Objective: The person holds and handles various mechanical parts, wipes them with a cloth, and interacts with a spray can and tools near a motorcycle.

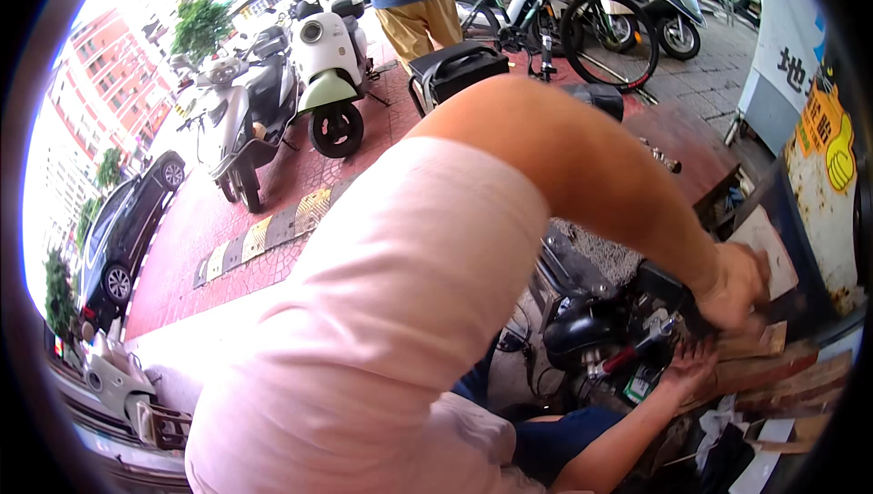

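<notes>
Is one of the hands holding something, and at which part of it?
It cannot be told. The upper hand presses on the dark scooter part; the lower hand lies open beside wooden blocks, its grip hidden.

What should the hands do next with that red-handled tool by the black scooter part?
Probably close the lower hand around the red-handled tool. That open palm lies right beside its handle, while the upper hand already presses on the dark part above. Whether either hand grips anything is hard to tell.

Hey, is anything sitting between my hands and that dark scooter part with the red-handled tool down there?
Nothing visible stands between them. The right hand is already at the dark scooter part, and the left hand lies open just below the red-handled tool, beside the wooden blocks.
</notes>
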`<state>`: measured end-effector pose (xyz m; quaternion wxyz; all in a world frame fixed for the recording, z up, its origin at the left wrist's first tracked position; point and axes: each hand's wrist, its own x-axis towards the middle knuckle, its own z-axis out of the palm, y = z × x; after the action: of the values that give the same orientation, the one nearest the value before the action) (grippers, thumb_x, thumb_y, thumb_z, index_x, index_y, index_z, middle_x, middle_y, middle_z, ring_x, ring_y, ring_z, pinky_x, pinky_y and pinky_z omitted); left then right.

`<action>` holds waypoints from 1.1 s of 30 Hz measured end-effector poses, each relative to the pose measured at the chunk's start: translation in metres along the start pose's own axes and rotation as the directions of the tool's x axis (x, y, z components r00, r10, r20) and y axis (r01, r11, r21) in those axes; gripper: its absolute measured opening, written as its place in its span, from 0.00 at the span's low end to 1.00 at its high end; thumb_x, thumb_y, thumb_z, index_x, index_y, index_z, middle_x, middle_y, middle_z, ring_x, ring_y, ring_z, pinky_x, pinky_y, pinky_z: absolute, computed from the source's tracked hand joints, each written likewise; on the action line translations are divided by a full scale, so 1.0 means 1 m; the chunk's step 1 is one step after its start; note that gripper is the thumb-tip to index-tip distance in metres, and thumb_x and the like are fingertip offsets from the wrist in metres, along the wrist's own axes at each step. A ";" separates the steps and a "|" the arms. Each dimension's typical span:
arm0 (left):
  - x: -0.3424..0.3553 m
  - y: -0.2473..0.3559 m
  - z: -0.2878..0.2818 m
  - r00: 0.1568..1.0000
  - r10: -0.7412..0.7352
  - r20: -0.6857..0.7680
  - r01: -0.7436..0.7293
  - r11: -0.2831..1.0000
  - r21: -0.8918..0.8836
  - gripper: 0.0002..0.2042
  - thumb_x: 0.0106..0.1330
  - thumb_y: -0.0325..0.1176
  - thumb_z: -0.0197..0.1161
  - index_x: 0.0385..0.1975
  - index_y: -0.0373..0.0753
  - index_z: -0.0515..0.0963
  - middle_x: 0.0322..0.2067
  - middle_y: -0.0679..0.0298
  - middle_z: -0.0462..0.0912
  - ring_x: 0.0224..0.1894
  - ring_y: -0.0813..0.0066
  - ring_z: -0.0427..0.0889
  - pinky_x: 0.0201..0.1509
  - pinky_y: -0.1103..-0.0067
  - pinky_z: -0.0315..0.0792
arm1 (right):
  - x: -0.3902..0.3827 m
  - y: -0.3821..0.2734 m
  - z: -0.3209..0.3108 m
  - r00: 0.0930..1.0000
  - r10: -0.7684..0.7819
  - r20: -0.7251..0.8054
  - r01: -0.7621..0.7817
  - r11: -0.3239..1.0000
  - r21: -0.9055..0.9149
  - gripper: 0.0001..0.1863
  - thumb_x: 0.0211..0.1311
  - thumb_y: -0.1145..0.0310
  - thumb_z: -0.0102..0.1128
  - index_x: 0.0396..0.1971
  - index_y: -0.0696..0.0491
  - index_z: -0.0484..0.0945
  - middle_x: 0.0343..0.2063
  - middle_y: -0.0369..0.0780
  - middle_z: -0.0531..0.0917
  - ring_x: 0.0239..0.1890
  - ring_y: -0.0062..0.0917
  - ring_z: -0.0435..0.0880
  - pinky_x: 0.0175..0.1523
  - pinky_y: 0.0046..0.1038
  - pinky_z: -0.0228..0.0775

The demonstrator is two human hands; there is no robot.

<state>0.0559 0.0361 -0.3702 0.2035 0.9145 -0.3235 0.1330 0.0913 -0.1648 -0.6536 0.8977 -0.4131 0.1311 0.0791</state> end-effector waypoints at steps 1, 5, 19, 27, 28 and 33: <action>0.017 -0.005 -0.003 0.914 0.398 0.074 -0.404 0.910 0.093 0.25 0.74 0.58 0.50 0.41 0.44 0.87 0.44 0.54 0.86 0.54 0.53 0.80 0.60 0.63 0.74 | -0.008 -0.005 0.002 0.999 0.030 -0.045 -0.030 1.000 0.010 0.39 0.69 0.37 0.55 0.68 0.51 0.70 0.64 0.40 0.74 0.61 0.31 0.75 0.62 0.34 0.64; 0.030 -0.001 -0.007 0.500 0.863 0.072 -0.860 0.504 -0.082 0.18 0.72 0.56 0.57 0.40 0.49 0.85 0.39 0.62 0.87 0.50 0.55 0.82 0.54 0.63 0.77 | -0.002 -0.001 -0.004 0.993 -0.116 0.017 0.116 0.993 0.020 0.33 0.70 0.44 0.57 0.64 0.53 0.72 0.61 0.41 0.77 0.60 0.31 0.76 0.62 0.35 0.68; -0.015 0.027 -0.006 0.799 -0.559 -0.222 0.580 0.814 0.041 0.25 0.75 0.48 0.47 0.29 0.34 0.86 0.34 0.51 0.87 0.52 0.52 0.77 0.63 0.56 0.63 | -0.017 -0.016 0.043 0.997 0.061 -0.040 -0.061 0.998 0.002 0.32 0.73 0.38 0.51 0.65 0.45 0.75 0.63 0.33 0.76 0.55 0.25 0.72 0.53 0.29 0.64; -0.007 0.005 -0.029 0.910 0.413 0.035 -0.411 0.910 -0.052 0.24 0.69 0.56 0.56 0.40 0.38 0.85 0.43 0.54 0.85 0.56 0.53 0.77 0.59 0.59 0.72 | 0.009 -0.003 -0.004 0.999 -0.011 0.048 0.013 0.999 -0.048 0.30 0.72 0.40 0.52 0.63 0.45 0.74 0.56 0.34 0.81 0.48 0.27 0.78 0.49 0.29 0.69; 0.005 0.001 -0.024 0.733 0.679 0.048 -0.679 0.734 -0.018 0.23 0.68 0.55 0.58 0.40 0.39 0.84 0.42 0.55 0.85 0.56 0.53 0.77 0.59 0.60 0.72 | 0.011 -0.011 -0.007 0.998 -0.049 0.046 0.050 0.999 -0.014 0.30 0.72 0.40 0.52 0.63 0.46 0.75 0.55 0.34 0.82 0.49 0.27 0.79 0.50 0.29 0.69; 0.010 -0.005 -0.022 0.705 0.704 0.087 -0.683 0.707 -0.186 0.17 0.68 0.49 0.64 0.36 0.39 0.84 0.37 0.57 0.84 0.52 0.53 0.79 0.58 0.62 0.73 | -0.020 -0.020 0.035 0.995 -0.077 0.066 0.068 0.990 0.126 0.31 0.71 0.38 0.55 0.59 0.49 0.77 0.54 0.35 0.83 0.52 0.26 0.81 0.53 0.29 0.71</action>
<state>0.0649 0.0440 -0.3488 0.1769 0.7159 -0.6669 0.1069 0.0836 -0.1521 -0.6117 0.9279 -0.3583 0.0887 0.0529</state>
